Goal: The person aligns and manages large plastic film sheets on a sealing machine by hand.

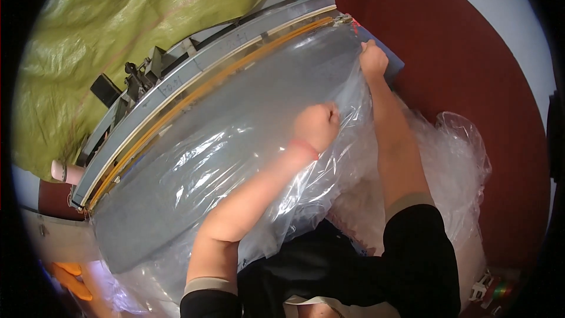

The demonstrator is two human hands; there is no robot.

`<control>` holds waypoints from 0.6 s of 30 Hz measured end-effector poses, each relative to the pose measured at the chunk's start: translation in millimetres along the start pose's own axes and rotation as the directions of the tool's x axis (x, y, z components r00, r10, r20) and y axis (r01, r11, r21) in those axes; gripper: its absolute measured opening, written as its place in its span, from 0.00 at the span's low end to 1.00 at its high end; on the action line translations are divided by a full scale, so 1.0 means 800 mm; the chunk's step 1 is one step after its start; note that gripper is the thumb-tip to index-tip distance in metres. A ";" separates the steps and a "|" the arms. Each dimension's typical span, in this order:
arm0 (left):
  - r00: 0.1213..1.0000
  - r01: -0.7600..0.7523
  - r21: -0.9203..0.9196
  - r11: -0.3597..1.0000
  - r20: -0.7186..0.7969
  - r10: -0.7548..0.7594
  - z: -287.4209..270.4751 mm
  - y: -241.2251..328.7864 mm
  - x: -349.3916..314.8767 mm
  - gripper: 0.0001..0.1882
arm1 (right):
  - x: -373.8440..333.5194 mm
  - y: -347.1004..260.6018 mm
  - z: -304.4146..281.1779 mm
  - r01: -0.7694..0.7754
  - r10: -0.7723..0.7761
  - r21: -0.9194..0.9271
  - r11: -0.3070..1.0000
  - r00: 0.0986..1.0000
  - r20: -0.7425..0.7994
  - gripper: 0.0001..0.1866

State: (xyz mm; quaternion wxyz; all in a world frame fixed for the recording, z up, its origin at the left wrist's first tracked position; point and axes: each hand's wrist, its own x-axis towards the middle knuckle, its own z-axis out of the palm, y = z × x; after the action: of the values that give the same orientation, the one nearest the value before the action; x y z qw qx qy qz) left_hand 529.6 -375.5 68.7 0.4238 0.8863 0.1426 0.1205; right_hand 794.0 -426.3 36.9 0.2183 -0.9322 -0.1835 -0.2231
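A wide clear plastic film (200,162) lies wrinkled and shiny over a grey work surface (147,224). My right hand (374,59) is closed on the film's edge at the far right corner, pulling it into taut folds. Nearer the middle, my left hand (318,126) is curled into a fist at the gathered film, with a pinkish band (305,149) round the wrist. Its fingertips are hidden, and the picture is hazy around it. Along the far side of the surface runs a long grey metal frame (206,62) with an orange strip (235,76).
More clear film (447,171) hangs in a loose heap to my right. A yellow-green tarp (129,12) covers the area behind the frame. At the frame's left end stands a pink bottle (65,172). Orange objects (73,281) lie lower left, and colourful rolls (500,290) lower right.
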 end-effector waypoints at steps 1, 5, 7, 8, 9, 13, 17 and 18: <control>0.999 0.036 -0.191 0.981 -0.022 -0.041 0.000 -0.001 -0.001 0.08 | 0.000 0.000 0.000 0.006 -0.006 -0.001 1.000 1.000 -0.004 0.15; 0.949 0.314 -0.830 0.461 0.258 -0.182 -0.021 0.005 -0.042 0.05 | 0.000 0.003 -0.001 0.077 -0.077 0.031 0.997 0.997 0.027 0.15; 0.903 0.361 -0.865 0.348 0.418 0.100 -0.046 0.007 -0.102 0.09 | 0.000 0.001 -0.001 0.040 -0.040 -0.014 0.999 0.999 0.037 0.16; 0.860 0.394 -0.801 0.451 0.494 0.126 -0.063 0.007 -0.139 0.10 | 0.000 0.002 -0.003 0.038 -0.037 -0.016 0.999 0.998 0.058 0.17; 0.824 0.322 -0.772 0.548 0.514 0.238 -0.083 0.004 -0.178 0.11 | 0.000 0.001 -0.004 0.036 -0.035 -0.009 0.999 0.997 0.071 0.17; 0.871 0.270 -0.274 0.923 0.479 -0.112 -0.187 -0.019 -0.339 0.11 | 0.000 0.002 -0.005 0.015 -0.009 -0.040 0.999 0.990 0.139 0.20; 0.742 0.671 0.134 0.730 -0.110 -0.662 -0.262 -0.028 -0.484 0.06 | 0.002 0.008 0.008 0.130 -0.129 -0.005 0.992 0.990 0.049 0.19; 0.681 0.686 -0.107 0.720 -0.256 -0.686 -0.277 -0.027 -0.513 0.05 | 0.005 0.010 0.013 0.158 -0.156 -0.033 0.987 0.986 0.056 0.19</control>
State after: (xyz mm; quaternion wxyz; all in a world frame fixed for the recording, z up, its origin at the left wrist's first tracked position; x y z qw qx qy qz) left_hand 70.6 -349.6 149.3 0.4145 0.7418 0.5216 0.0764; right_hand 804.1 -427.0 27.7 0.1774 -0.9243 -0.2580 -0.2182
